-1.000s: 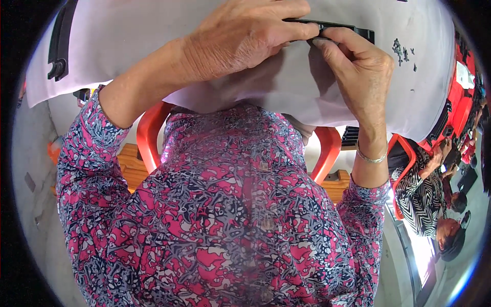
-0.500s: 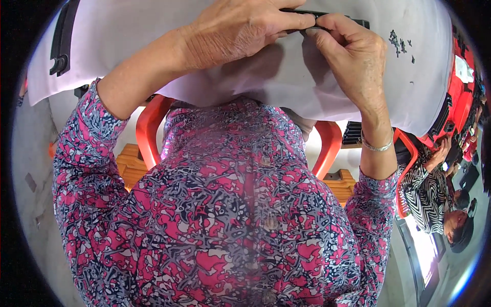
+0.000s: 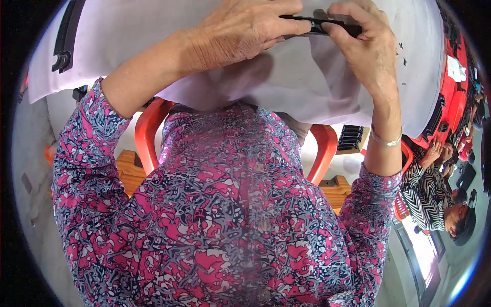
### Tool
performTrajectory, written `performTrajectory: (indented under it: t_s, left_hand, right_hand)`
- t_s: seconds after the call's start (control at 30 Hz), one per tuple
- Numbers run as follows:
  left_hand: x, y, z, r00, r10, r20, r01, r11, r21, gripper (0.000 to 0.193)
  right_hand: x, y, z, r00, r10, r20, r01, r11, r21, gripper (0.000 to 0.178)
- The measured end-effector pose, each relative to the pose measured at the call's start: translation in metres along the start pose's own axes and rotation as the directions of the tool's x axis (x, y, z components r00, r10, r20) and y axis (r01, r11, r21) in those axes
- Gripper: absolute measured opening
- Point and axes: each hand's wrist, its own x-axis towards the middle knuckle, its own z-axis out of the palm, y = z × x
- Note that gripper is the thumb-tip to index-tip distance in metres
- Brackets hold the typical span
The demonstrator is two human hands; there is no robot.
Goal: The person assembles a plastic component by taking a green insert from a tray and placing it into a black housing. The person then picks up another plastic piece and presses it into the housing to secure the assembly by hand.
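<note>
A long, narrow black plastic strip is held crosswise above the cloth-covered table. My left hand is closed on its left part, thumb and fingers pinching it from both sides. At its right end is my right hand, with the thumb lying against the strip and the index finger lifted and bent above it. The other right fingers are partly hidden behind the hand. Tiny black pieces lie on the cloth just right of my right hand.
A pale cloth covers the table. Another long black part lies at its left edge. Red chairs or crates stand at the right, where a person in a zigzag-patterned top sits. Red chair arms flank my body.
My right index finger has lifted off the strip and the right hand has moved slightly right. The strip now shows more between my hands. Some tiny pieces are now hidden behind my right hand.
</note>
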Motion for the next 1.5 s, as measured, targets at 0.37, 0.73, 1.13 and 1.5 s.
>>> performTrajectory:
  t_s: [0.37, 0.73, 1.13, 1.5]
  left_hand:
    - [0.0, 0.005, -0.008, 1.0, 0.003, 0.015, -0.003, 0.998, 0.061, 0.03]
    - [0.005, 0.013, -0.016, 0.999, 0.031, 0.004, -0.032, 0.997, 0.065, 0.038]
    - [0.002, 0.022, -0.023, 0.955, -0.217, 0.204, 0.23, 0.972, -0.041, 0.033]
    - [0.005, 0.023, -0.024, 0.954, -0.221, 0.205, 0.236, 0.97, -0.054, 0.029]
  right_hand:
    - [0.009, 0.014, 0.013, 0.898, 0.236, 0.37, -0.425, 0.679, 0.598, 0.007]
    - [0.007, 0.023, 0.023, 0.972, -0.233, 0.001, 0.138, 0.579, 0.803, 0.007]
    - [0.007, 0.01, 0.014, 0.91, 0.189, 0.37, -0.397, 0.657, 0.641, 0.008]
    - [0.008, 0.009, 0.011, 0.911, 0.189, 0.366, -0.389, 0.687, 0.613, 0.008]
